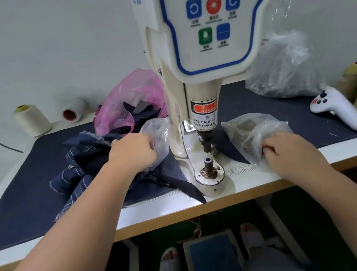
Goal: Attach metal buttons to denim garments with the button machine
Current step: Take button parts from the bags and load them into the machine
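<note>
Head view looks down on the button machine, its punch hanging straight above the lower die post on the white base. The left hand has its fingers curled into the mouth of a small clear bag; it seems to be pinching something inside, though what it holds cannot be made out. The right hand is curled the same way into a second clear bag, fingertips pinched at the plastic or at a part within; the contents are too blurred to name.

The denim pieces lie heaped under and just behind the left wrist, so the left hand is the nearer one to the fabric. The die post stands between the two hands, inward and slightly toward the person from each grip, and the right hand looks a little closer to it. Its axis is vertical, so I judge that any button part must come in from the side and be seated downward on top.

A foot pedal sits below, between the feet.
</note>
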The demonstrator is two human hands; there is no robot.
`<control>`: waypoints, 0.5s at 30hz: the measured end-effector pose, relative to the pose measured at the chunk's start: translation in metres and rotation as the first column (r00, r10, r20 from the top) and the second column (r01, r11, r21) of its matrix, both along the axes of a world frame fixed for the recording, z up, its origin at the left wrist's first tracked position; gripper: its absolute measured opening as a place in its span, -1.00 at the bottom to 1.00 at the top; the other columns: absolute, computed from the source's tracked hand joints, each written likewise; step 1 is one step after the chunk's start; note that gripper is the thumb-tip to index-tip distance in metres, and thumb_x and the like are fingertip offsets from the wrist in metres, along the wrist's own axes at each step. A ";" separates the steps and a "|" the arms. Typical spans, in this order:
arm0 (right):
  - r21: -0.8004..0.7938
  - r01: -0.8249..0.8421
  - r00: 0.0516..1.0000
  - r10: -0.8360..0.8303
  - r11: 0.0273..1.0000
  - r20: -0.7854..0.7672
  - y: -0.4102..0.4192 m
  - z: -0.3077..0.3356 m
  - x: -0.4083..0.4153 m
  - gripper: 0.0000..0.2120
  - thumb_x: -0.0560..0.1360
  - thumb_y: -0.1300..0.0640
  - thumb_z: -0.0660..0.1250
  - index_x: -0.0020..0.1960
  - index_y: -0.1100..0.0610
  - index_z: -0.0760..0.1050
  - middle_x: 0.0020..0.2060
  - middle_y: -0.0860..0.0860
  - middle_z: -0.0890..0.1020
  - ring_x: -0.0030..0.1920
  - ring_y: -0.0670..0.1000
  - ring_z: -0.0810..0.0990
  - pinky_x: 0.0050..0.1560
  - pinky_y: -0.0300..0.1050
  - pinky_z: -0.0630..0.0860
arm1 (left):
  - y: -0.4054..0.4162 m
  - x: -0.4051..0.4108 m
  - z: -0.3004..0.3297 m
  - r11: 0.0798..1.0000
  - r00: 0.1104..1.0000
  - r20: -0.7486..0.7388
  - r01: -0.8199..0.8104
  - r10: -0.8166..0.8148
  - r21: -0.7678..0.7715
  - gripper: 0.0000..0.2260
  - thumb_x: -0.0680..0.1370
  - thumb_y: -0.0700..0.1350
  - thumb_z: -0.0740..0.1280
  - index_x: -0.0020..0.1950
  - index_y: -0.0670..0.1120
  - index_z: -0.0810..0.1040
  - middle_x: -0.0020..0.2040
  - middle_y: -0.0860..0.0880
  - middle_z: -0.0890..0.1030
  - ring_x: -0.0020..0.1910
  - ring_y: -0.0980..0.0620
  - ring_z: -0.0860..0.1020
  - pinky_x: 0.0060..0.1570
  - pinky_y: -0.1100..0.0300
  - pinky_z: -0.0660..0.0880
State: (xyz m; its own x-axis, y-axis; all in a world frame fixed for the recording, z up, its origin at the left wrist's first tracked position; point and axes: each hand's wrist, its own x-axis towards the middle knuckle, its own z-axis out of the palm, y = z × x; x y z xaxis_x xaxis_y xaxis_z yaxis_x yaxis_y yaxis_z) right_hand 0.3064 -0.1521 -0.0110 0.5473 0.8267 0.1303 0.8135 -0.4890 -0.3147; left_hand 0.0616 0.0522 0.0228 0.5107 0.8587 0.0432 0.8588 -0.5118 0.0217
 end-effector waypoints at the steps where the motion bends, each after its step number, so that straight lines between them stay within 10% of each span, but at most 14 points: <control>1: -0.021 0.017 1.000 -0.017 1.000 0.006 0.003 0.000 0.000 -0.76 0.63 0.12 0.14 0.03 0.02 0.60 -0.14 -0.02 0.55 -0.19 -0.04 0.48 -0.20 -0.09 0.41 | -0.001 0.002 -0.001 1.000 0.999 -0.042 -0.020 0.021 0.022 -0.79 0.57 -0.13 0.21 0.10 0.00 0.60 -0.09 -0.02 0.55 -0.21 -0.04 0.45 -0.01 0.04 0.37; 7: -0.155 0.099 0.994 -0.104 0.983 -0.021 0.013 0.003 -0.005 -0.82 0.64 0.06 0.17 0.04 0.06 0.54 -0.17 0.01 0.54 -0.19 0.00 0.50 -0.13 -0.08 0.42 | 0.001 0.011 -0.005 0.999 0.995 -0.090 -0.049 0.049 0.011 -0.76 0.61 -0.07 0.23 0.22 0.03 0.61 0.11 -0.09 0.61 0.03 -0.17 0.57 -0.06 0.06 0.47; 15: -0.022 0.144 0.989 -0.143 0.989 0.046 0.013 -0.007 -0.011 -0.87 0.62 0.07 0.20 -0.11 0.03 0.44 -0.22 -0.03 0.49 -0.18 0.02 0.49 -0.16 -0.04 0.44 | 0.003 0.007 -0.018 0.995 0.997 -0.072 0.028 -0.021 0.098 -0.77 0.60 -0.11 0.18 0.13 0.09 0.58 -0.12 0.00 0.50 -0.16 -0.08 0.45 -0.11 0.05 0.33</control>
